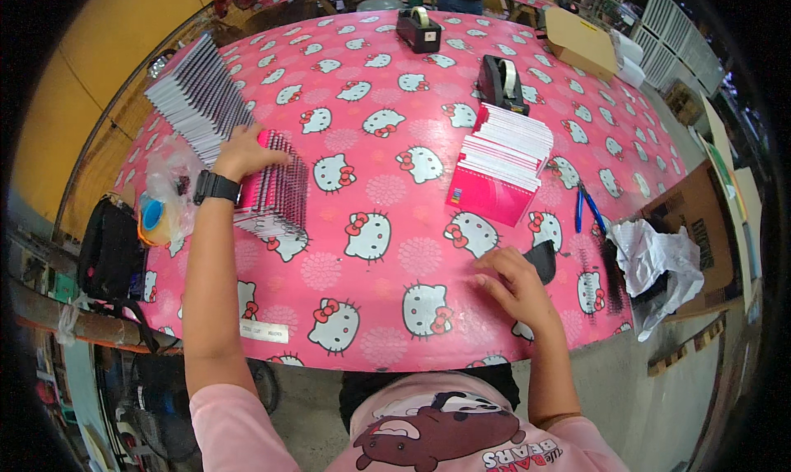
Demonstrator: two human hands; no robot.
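Observation:
My left hand [245, 154], with a black watch on the wrist, grips the far end of a row of pink spiral notebooks [276, 193]; its thumb lies over their bindings. Just beyond it leans a longer row of spiral notebooks [198, 93], their pale page edges showing. My right hand [515, 287] rests near the table's front right, open and empty, fingers loosely bent. Close to its fingers lies a black flat object [541, 262], partly hidden. Farther off, a fanned stack of pink-covered notebooks [498, 163] lies with white page edges up.
Two black tape dispensers [420, 31] stand at the back. Blue pens [579, 208] and crumpled white paper [659, 266] lie at right, beside a cardboard box [700, 225]. A plastic bag [169, 184] and black bag [111, 245] are at left. A patterned pink cloth [371, 307] covers the table.

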